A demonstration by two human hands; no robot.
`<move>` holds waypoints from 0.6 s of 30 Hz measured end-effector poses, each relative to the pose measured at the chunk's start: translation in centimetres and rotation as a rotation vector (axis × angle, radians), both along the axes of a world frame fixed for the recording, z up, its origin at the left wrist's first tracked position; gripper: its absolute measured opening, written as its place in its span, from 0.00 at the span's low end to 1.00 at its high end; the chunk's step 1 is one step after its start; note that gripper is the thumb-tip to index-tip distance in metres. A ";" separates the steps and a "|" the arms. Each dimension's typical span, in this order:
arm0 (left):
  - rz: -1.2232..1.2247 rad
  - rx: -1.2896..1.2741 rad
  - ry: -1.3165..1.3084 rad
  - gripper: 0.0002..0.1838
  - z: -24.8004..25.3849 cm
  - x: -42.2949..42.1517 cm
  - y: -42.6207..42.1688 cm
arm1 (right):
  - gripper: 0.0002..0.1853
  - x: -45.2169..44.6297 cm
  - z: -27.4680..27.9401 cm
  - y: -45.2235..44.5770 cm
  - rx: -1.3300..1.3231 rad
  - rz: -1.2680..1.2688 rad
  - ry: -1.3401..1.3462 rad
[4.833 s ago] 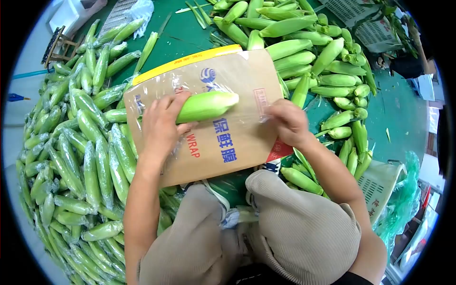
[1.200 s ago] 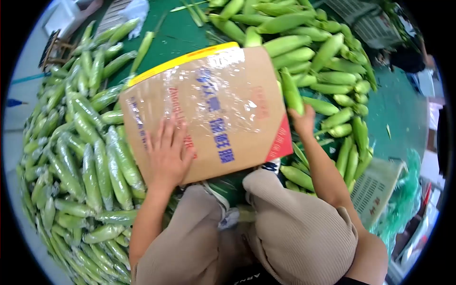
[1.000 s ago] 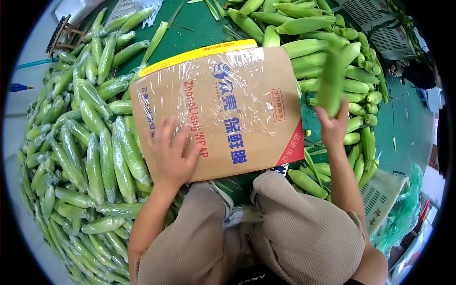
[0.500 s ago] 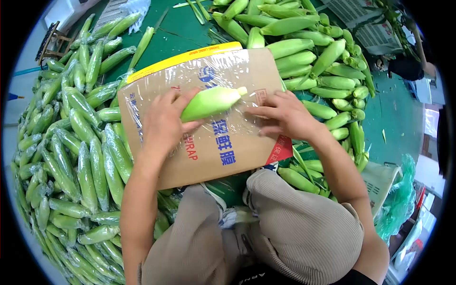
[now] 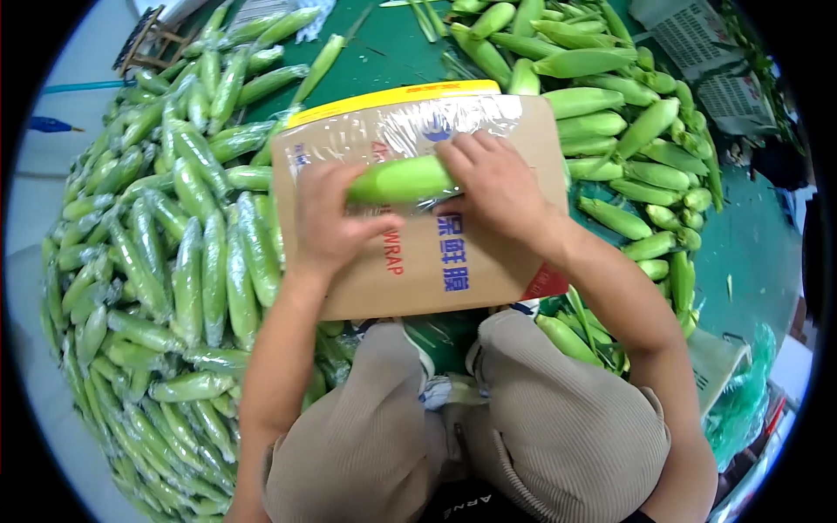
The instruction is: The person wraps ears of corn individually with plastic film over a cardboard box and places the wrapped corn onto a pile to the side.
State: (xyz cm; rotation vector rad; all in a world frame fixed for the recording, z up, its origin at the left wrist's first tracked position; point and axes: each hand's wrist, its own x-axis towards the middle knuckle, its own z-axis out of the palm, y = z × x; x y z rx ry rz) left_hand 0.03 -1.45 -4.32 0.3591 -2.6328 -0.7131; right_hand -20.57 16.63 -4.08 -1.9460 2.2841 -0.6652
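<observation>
A green ear of corn in its husk (image 5: 403, 179) lies sideways between my two hands, low over a cardboard box (image 5: 353, 292) printed with blue and red lettering. Clear cling film (image 5: 397, 131) is spread shiny and wrinkled across the top of the box. At the corn's left end is my left hand (image 5: 331, 218), its fingers round the tip and its thumb held away. My right hand (image 5: 501, 187) closes over the right end and hides the stalk. Slight blur softens the corn and the left fingers.
Film-wrapped corn (image 5: 187, 288) is heaped along the left side. Unwrapped corn (image 5: 654, 174) lies piled at the right and back on the green surface (image 5: 741, 253). A pale crate (image 5: 719, 370) with green plastic (image 5: 750, 410) stands at lower right. My knees (image 5: 558, 401) are below the box.
My right hand has moved from the film onto the corn's stalk end. The corn has become more level, and my left thumb has come away from it. The whole view has shifted slightly.
</observation>
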 end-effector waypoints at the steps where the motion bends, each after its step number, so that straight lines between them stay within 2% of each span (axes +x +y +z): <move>1: 0.145 -0.011 0.011 0.40 -0.6 3.1 0.6 | 0.31 -0.4 -0.6 -0.3 -0.080 0.028 -0.061; 4: 0.368 -0.006 -0.199 0.27 -0.9 6.2 1.6 | 0.32 -0.7 -1.5 0.7 -0.079 -0.079 -0.129; 5: 0.311 -0.049 -0.266 0.23 -1.4 7.2 1.6 | 0.34 -1.1 -1.5 1.0 -0.093 -0.055 -0.122; 6: 0.248 -0.096 -0.314 0.20 -1.5 7.5 1.3 | 0.31 -1.2 -1.1 1.1 -0.063 -0.048 -0.118; 7: 0.359 -0.019 -0.209 0.10 -1.1 6.8 1.6 | 0.30 -1.3 -0.9 1.2 -0.024 -0.027 -0.096; 8: 0.469 0.074 -0.036 0.10 -1.2 7.1 1.5 | 0.29 -1.4 -0.3 1.3 0.012 -0.007 -0.067; 10: 0.666 0.263 0.314 0.11 -2.2 8.7 1.8 | 0.27 -2.0 1.0 1.7 0.122 0.232 -0.086; 11: 0.596 0.348 0.430 0.13 -2.7 9.5 2.1 | 0.29 -1.5 1.2 1.9 0.087 0.325 -0.142; 12: 0.476 0.377 0.345 0.15 -2.6 9.7 3.5 | 0.28 -0.9 1.8 2.2 0.188 0.349 -0.150; 14: 0.249 0.431 0.181 0.18 -2.3 8.6 7.5 | 0.30 0.2 1.1 2.9 0.215 0.420 -0.227; 16: 0.045 -0.110 -0.100 0.26 -0.3 5.7 8.2 | 0.33 0.1 1.0 2.9 0.221 0.389 -0.205; 17: 0.018 -0.088 -0.169 0.29 0.8 4.3 7.2 | 0.35 0.3 0.8 3.0 0.228 0.376 -0.201; 18: -0.009 -0.064 -0.241 0.32 1.5 2.7 5.9 | 0.42 0.2 1.2 2.5 0.078 0.312 -0.069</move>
